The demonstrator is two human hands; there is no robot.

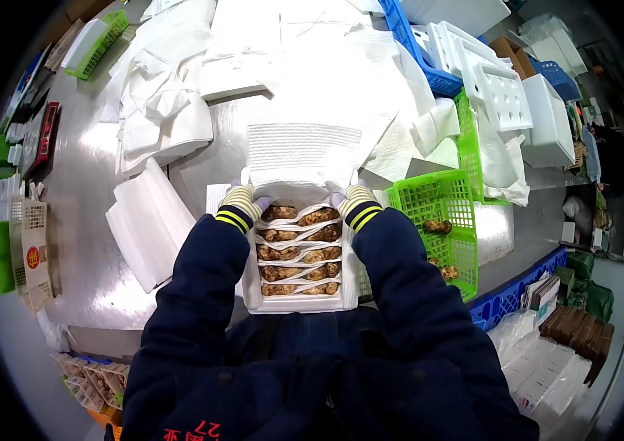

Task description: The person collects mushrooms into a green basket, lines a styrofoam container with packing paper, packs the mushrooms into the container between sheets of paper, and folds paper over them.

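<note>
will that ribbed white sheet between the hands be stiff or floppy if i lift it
The ribbed white sheet is probably floppy, as it curves down toward the white box between the left hand and right hand. It looks thin, so likely light for its size. Broad and flattish, it seems unlikely to roll.

We cannot see the far end of the foam box [350,303], because the ribbed white sheet [304,151] covers it. The right sleeve [404,253] hides from us part of the green basket [466,253], and the bottom edge cuts the red jacket lettering [210,426].
</note>
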